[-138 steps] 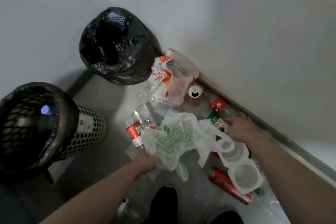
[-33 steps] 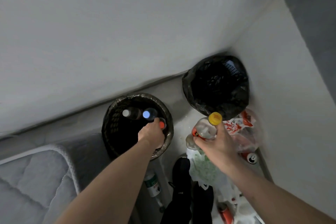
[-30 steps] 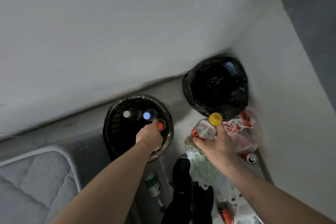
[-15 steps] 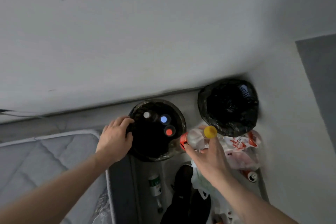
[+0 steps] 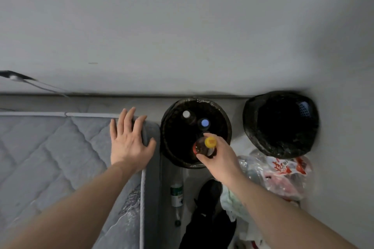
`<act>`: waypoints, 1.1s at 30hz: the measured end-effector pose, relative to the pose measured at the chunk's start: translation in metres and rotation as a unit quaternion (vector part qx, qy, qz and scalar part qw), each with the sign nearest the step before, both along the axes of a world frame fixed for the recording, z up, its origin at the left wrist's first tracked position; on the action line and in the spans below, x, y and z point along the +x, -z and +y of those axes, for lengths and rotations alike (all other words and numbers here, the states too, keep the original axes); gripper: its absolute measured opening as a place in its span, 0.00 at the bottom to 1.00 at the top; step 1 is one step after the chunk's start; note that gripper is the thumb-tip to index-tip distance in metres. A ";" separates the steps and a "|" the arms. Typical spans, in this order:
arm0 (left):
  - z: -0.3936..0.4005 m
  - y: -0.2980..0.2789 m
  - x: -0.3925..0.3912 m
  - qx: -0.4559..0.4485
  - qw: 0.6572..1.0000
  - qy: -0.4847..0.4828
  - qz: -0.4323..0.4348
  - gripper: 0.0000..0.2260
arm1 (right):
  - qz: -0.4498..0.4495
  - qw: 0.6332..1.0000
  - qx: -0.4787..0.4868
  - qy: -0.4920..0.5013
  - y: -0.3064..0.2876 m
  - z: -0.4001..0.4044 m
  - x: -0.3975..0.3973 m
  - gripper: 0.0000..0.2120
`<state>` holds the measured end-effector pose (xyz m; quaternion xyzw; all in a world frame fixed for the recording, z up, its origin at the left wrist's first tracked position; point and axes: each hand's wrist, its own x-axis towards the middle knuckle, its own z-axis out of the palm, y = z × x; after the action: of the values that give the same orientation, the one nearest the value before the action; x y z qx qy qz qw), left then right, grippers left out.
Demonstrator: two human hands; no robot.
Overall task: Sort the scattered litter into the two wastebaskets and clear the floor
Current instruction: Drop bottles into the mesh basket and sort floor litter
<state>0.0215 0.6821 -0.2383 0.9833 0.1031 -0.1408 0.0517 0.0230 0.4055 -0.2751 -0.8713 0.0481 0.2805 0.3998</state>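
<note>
Grey quilted mattress (image 5: 50, 157) now takes the left hand (image 5: 129, 141), fingers spread flat, off the round mesh wastebasket (image 5: 168, 127); right hand (image 5: 220, 159) grips the yellow-capped clear plastic bottle (image 5: 205, 146) over its rim.

This is looking like a bedroom corner in a home. A grey quilted mattress (image 5: 50, 157) is lying on the floor against plain white walls (image 5: 182, 26). Two bag-lined wastebaskets, one mesh (image 5: 172, 159) and one in the corner (image 5: 253, 137), are standing along the skirting, with household litter such as a plastic bottle (image 5: 176, 194) and shopping bags (image 5: 283, 176) lying beside them.
</note>
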 end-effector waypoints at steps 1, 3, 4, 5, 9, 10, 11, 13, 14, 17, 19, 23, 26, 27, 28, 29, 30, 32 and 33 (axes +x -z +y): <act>0.000 0.003 -0.001 -0.002 1.000 -0.001 -0.013 0.31 | 0.003 1.000 -0.008 -0.017 0.007 0.003 0.000 0.31; 0.002 0.008 -0.003 -0.010 0.999 0.002 -0.040 0.30 | 0.006 0.999 -0.022 -0.040 0.019 0.008 0.001 0.32; 0.004 0.011 -0.004 -0.014 0.999 0.004 -0.052 0.29 | 0.008 0.998 -0.031 -0.049 0.024 0.010 0.003 0.32; 0.005 0.014 -0.004 -0.018 0.998 0.005 -0.061 0.29 | 0.012 0.998 -0.041 -0.056 0.030 0.011 0.005 0.32; 0.006 0.021 -0.001 -0.020 0.997 0.009 -0.068 0.28 | 0.029 0.995 -0.064 -0.065 0.049 0.014 0.010 0.32; 0.006 0.023 0.000 -0.023 0.997 0.007 -0.070 0.27 | 0.035 0.995 -0.070 -0.067 0.053 0.014 0.011 0.32; 0.005 0.024 0.000 -0.026 0.997 0.005 -0.070 0.27 | 0.040 0.994 -0.079 -0.070 0.057 0.014 0.011 0.32; 0.005 0.026 0.001 -0.028 0.997 0.004 -0.066 0.27 | 0.042 0.991 -0.097 -0.079 0.065 0.013 0.011 0.32; 0.005 0.027 0.001 -0.026 0.998 0.005 -0.065 0.27 | 0.041 0.990 -0.106 -0.085 0.069 0.013 0.010 0.32; 0.005 0.030 0.002 -0.019 0.998 0.009 -0.064 0.27 | 0.039 0.983 -0.140 -0.108 0.078 0.009 0.011 0.32; 0.005 0.032 0.002 -0.016 0.998 0.012 -0.062 0.27 | 0.031 0.979 -0.159 -0.122 0.084 0.006 0.012 0.30; 0.006 0.034 0.002 -0.014 0.998 0.013 -0.062 0.27 | -0.003 0.967 -0.184 -0.175 0.093 0.002 0.014 0.19; 0.007 0.034 0.002 -0.011 0.998 0.013 -0.061 0.27 | 0.003 0.955 -0.202 -0.216 0.100 0.003 0.017 0.19; 0.007 0.034 0.002 -0.012 0.998 0.012 -0.060 0.27 | 0.006 0.954 -0.205 -0.219 0.101 0.004 0.019 0.20; 0.007 0.034 0.003 -0.012 0.998 0.012 -0.060 0.27 | 0.005 0.953 -0.208 -0.221 0.102 0.005 0.020 0.21; 0.007 0.035 0.003 -0.012 0.998 0.012 -0.061 0.27 | 0.004 0.952 -0.211 -0.221 0.103 0.005 0.022 0.21; 0.007 0.035 0.003 -0.012 0.998 0.012 -0.061 0.27 | 0.006 0.951 -0.213 -0.224 0.103 0.006 0.023 0.21; 0.007 0.035 0.002 -0.011 0.998 0.013 -0.062 0.27 | 0.014 0.948 -0.217 -0.232 0.102 0.007 0.024 0.21; 0.007 0.035 0.002 -0.009 0.998 0.014 -0.061 0.27 | 0.019 0.947 -0.219 -0.234 0.102 0.007 0.024 0.21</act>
<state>0.0231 0.6896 -0.2736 0.9909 0.0849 -0.0820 0.0652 0.0465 0.4128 -0.3772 -0.9185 -0.0889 0.3655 0.1216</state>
